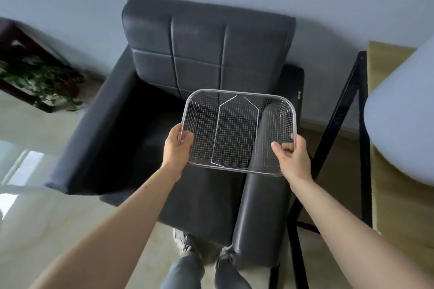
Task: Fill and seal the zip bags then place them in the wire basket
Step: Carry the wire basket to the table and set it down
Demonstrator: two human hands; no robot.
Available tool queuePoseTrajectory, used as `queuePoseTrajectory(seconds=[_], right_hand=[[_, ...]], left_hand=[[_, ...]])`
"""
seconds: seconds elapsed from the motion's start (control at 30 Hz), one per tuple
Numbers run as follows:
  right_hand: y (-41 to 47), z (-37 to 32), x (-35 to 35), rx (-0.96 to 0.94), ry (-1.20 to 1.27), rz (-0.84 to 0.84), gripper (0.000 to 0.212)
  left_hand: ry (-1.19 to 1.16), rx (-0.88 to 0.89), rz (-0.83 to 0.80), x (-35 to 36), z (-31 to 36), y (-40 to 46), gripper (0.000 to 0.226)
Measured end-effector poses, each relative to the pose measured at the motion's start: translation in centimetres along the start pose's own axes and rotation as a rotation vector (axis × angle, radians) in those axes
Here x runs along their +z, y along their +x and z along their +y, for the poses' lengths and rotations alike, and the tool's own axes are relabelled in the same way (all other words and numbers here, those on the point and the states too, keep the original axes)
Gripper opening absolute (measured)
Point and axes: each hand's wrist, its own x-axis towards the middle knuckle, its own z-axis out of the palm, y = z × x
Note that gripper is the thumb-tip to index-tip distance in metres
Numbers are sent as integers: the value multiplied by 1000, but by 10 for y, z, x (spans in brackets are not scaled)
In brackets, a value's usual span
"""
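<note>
Both hands, the left hand (178, 145) at 9 o'clock and the right hand (290, 155) at 3 o'clock, clamp the rim of the empty wire basket (234, 129) above the black armchair (199, 54), where uneven grip could tip it

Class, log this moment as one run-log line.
left hand: grips wire basket rim | right hand: grips rim | basket: empty, above armchair
</note>
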Motion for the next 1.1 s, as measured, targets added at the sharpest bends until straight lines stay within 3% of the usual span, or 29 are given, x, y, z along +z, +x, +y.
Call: queuePoseTrajectory(seconds=[0.37,0.77,0.9,1.1], right_hand=[[-60,-72,98,-109,-83,-101,45],[-164,-157,256,-241,-86,-213,41],[-187,-178,307,-273,-118,-251,44],[-213,-212,376,-320,-155,-342,45]], left_hand=[[-281,-16,236,-133,-7,-28,24],[-276,-3,410,-334,-32,-42,35],[-275,10,464,-389,-40,-44,25],[-281,-3,554,-459,-62,-37,29]])
